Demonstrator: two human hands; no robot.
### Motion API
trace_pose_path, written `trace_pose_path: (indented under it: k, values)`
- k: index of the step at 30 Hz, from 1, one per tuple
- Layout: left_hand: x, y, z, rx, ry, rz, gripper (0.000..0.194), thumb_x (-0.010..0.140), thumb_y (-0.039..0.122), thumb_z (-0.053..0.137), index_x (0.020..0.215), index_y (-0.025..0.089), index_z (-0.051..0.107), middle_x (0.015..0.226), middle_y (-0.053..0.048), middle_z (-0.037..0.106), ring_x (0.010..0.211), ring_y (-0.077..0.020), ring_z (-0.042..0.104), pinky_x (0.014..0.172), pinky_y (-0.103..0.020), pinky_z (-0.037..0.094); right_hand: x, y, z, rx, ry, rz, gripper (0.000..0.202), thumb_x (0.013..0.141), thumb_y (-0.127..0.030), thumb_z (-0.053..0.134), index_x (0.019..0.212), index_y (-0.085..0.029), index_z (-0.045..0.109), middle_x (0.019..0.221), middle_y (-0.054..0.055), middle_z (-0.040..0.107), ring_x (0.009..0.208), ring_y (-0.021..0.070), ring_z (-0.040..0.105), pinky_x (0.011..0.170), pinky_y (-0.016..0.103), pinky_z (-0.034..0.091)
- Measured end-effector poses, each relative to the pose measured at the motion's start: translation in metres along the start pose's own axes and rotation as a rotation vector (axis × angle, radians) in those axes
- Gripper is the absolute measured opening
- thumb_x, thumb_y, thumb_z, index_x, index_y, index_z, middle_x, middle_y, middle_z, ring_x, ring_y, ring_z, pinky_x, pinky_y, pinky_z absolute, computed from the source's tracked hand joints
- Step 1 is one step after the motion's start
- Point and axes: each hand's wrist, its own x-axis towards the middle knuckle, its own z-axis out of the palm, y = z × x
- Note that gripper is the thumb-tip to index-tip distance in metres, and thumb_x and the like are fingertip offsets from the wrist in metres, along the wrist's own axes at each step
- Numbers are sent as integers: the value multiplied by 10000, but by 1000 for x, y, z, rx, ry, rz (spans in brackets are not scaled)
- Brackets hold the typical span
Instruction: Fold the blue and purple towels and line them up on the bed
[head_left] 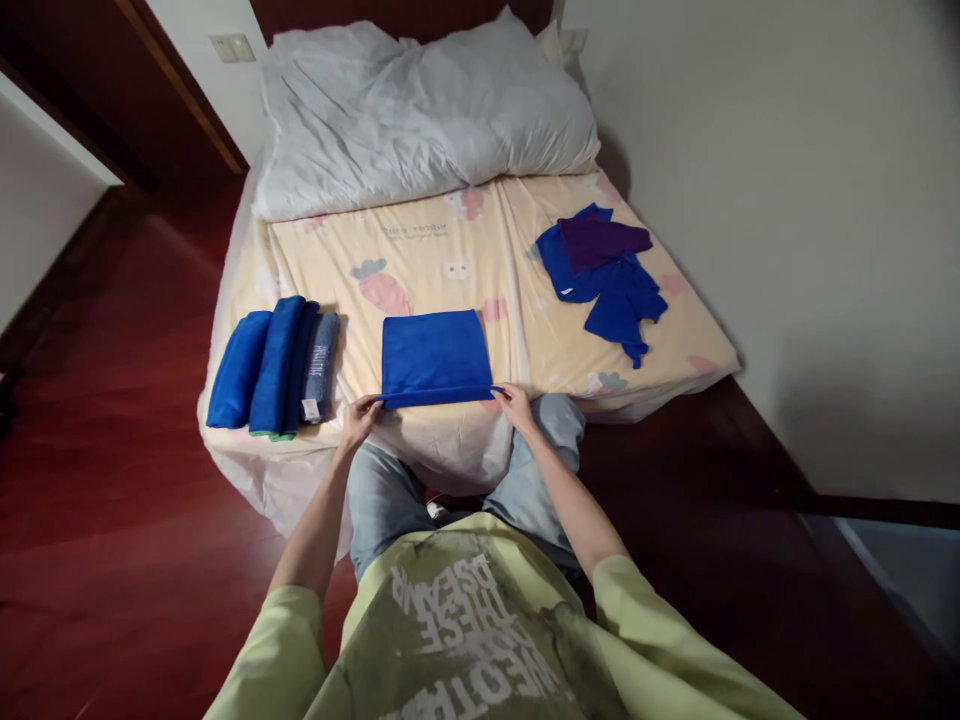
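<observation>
A blue towel (435, 350) lies flat in a rectangle near the front edge of the bed, its near edge turned up in a narrow fold. My left hand (361, 417) pinches the left end of that fold. At the right end, my right hand (514, 405) grips the same fold between thumb and fingers. Left of my left hand sit rolled or folded blue towels (276, 365) and a grey-blue towel (321, 365) with a white tag, side by side.
The bed (420, 235) has a yellow printed sheet. Crumpled blue cloths (626, 300) and a purple cloth (604, 243) lie at its right. A white quilt (427, 110) is heaped at the far end. A wall (787, 250) stands to the right, dark red floor (135, 480) to the left.
</observation>
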Motion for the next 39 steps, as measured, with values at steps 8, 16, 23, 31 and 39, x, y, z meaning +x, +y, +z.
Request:
trace_pose_path:
  k: [8,16,23,31,39]
  values:
    - [1,-6,5,158,-19,-59,455,863,582,603,946,157,742,909,-108,780,845,-262,729,753,-326,579,5,3,4,-19,52,43,433,801,-602,678,907,-187,738,888,107,776,851,258,733,843,390,604]
    - [6,-7,13,290,8,-46,380,896,476,547,948,149,734,747,-82,722,702,-241,695,680,-321,516,11,3,10,-101,104,62,450,847,-618,610,910,-186,718,937,151,771,892,290,731,863,421,592]
    - [1,-9,13,229,48,-86,395,859,520,613,930,157,750,843,-102,770,796,-251,731,734,-327,559,13,3,14,-169,117,74,423,882,-573,583,934,-177,722,973,160,775,915,290,732,882,416,584]
    - [4,1,13,230,65,-140,329,833,461,655,900,154,754,832,-110,775,793,-256,742,739,-331,580,11,-6,16,-198,176,95,356,873,-488,605,928,-163,738,942,167,779,865,285,738,844,404,586]
    - [5,9,17,231,78,-189,329,837,449,622,876,151,756,817,-105,779,775,-250,743,735,-321,569,13,-9,19,-191,206,116,331,845,-473,624,894,-167,737,919,165,783,822,280,744,801,390,593]
